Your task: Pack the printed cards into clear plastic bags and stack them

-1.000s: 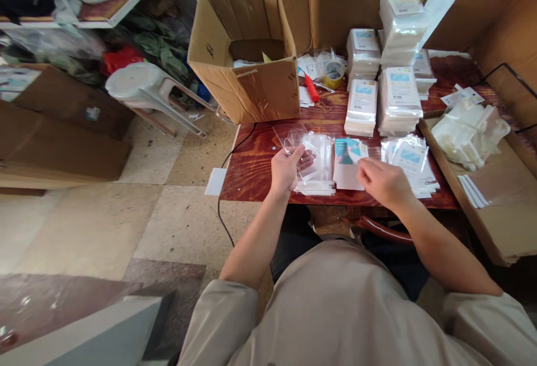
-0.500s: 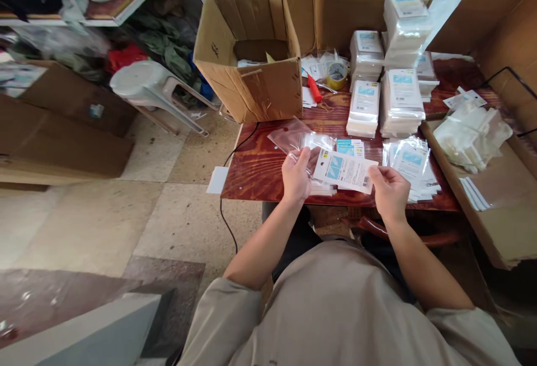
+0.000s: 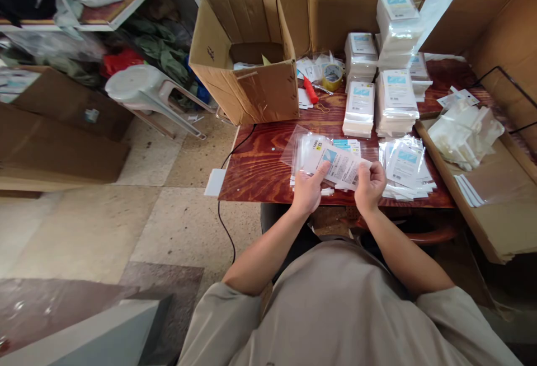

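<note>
A printed card [image 3: 342,168] with a blue picture lies inside a clear plastic bag [image 3: 298,141], held over the front of the red-brown table. My left hand [image 3: 309,188] grips the bag and card, its thumb on top near the blue picture. The card's right end is pinched in my right hand [image 3: 369,184]. Beneath them, partly hidden, are more blue-and-white cards [image 3: 348,145] and other white pieces. To the right of my right hand lies a loose pile of bagged cards [image 3: 405,164].
Stacks of bagged cards [image 3: 396,94] stand behind the hands. An open cardboard box [image 3: 264,94] sits at the table's back left, beside a red-handled tool [image 3: 310,90] and a tape roll [image 3: 332,76]. A cardboard tray [image 3: 482,226] with plastic bags is at the right.
The card has slid left into the clear bag. My right hand has moved left with it, and my left hand has shifted slightly right, its thumb now over the card.
</note>
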### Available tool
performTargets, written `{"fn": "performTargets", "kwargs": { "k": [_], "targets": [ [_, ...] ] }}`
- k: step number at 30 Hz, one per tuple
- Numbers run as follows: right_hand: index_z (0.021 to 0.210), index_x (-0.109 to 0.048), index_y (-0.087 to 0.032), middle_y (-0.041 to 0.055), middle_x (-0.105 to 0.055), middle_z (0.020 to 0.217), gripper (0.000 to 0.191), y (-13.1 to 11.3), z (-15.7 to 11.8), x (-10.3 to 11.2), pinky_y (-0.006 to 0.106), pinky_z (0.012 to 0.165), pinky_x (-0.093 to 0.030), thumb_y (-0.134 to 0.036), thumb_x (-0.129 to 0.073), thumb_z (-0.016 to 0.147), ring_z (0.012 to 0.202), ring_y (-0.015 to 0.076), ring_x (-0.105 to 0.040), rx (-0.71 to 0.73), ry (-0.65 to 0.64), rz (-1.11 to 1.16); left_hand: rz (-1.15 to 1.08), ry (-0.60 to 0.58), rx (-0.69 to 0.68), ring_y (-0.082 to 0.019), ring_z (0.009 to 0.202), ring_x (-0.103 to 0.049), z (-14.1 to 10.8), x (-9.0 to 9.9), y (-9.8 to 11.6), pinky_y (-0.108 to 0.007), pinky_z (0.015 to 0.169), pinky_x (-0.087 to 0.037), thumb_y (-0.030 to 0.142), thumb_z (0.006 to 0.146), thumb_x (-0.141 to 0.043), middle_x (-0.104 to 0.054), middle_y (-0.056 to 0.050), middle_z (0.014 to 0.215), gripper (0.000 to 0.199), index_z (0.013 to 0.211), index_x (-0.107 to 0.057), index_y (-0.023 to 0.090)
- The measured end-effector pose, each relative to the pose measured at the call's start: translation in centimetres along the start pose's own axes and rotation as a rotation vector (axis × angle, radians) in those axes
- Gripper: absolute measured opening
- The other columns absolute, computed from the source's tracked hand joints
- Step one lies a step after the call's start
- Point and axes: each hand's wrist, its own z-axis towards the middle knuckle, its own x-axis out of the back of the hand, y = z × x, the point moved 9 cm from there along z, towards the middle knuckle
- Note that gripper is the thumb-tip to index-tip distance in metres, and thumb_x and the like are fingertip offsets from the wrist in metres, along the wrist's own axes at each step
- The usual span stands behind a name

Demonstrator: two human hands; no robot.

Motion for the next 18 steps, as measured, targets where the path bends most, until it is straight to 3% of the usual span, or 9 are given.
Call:
{"fn": "performTargets", "kwargs": {
  "k": [4, 6, 10, 12, 14, 18],
  "targets": [
    [0.105, -0.055, -0.023, 0.0052, -0.063, 0.098, 0.038, 0.0, 0.0, -2.8, 0.035, 0.082, -0.056, -0.057, -0.061, 0.089, 0.088, 0.0201, -0.063, -0.010, -0.085, 0.101, 0.006, -0.131, -0.012, -0.029, 0.112, -0.078, -0.7, -1.8, -1.5, -0.038, 0.094, -0.066, 0.048, 0.078, -0.094, -0.081, -0.010, 0.120, 0.048, 0.111, -0.080, 0.017],
    [0.114, -0.056, -0.023, 0.0081, -0.066, 0.108, 0.045, -0.2, 0.5, -3.5, 0.037, 0.087, -0.058, -0.059, -0.064, 0.089, 0.097, 0.0221, -0.067, -0.037, -0.174, 0.127, 0.048, -0.148, -0.011, -0.028, 0.109, -0.078, -0.5, -1.7, -1.5, -0.035, 0.091, -0.066, 0.050, 0.078, -0.095, -0.081, -0.011, 0.120, 0.048, 0.109, -0.081, 0.017],
    [0.106, -0.068, -0.021, 0.0064, -0.074, 0.097, 0.045, -0.8, 0.3, -4.6, 0.034, 0.072, -0.060, -0.060, -0.079, 0.086, 0.081, 0.0201, -0.069, -0.179, -0.663, 0.184, 0.149, -0.180, 0.077, -0.022, 0.077, -0.078, 0.3, -0.6, -0.6, -0.030, 0.065, -0.065, 0.053, 0.071, -0.098, -0.082, -0.012, 0.102, 0.058, 0.106, -0.078, 0.012],
    [0.094, -0.072, -0.019, 0.0043, -0.072, 0.081, 0.042, -1.0, -0.2, -4.1, 0.031, 0.060, -0.057, -0.057, -0.086, 0.083, 0.065, 0.0163, -0.065, -0.251, -0.823, 0.185, 0.171, -0.217, 0.104, -0.020, 0.068, -0.075, 0.5, -0.5, -0.1, -0.031, 0.060, -0.064, 0.055, 0.072, -0.097, -0.081, -0.011, 0.093, 0.058, 0.104, -0.077, 0.011],
    [0.081, -0.069, -0.018, 0.0022, -0.068, 0.069, 0.043, -0.9, -0.1, -3.1, 0.028, 0.052, -0.052, -0.057, -0.088, 0.081, 0.054, 0.0134, -0.060, -0.297, -0.793, 0.167, 0.195, -0.251, 0.109, -0.019, 0.064, -0.073, 0.6, -0.6, 0.1, -0.030, 0.058, -0.063, 0.057, 0.074, -0.095, -0.080, -0.010, 0.089, 0.057, 0.102, -0.076, 0.011],
    [0.076, -0.063, -0.020, -0.0008, -0.063, 0.060, 0.050, -0.1, -0.3, -2.6, 0.025, 0.042, -0.043, -0.063, -0.087, 0.081, 0.044, 0.0111, -0.053, -0.335, -0.654, 0.164, 0.260, -0.308, 0.107, -0.019, 0.068, -0.074, 0.3, -1.2, -0.2, -0.030, 0.061, -0.063, 0.061, 0.080, -0.089, -0.080, -0.010, 0.091, 0.056, 0.104, -0.077, 0.012]
  ]
}}
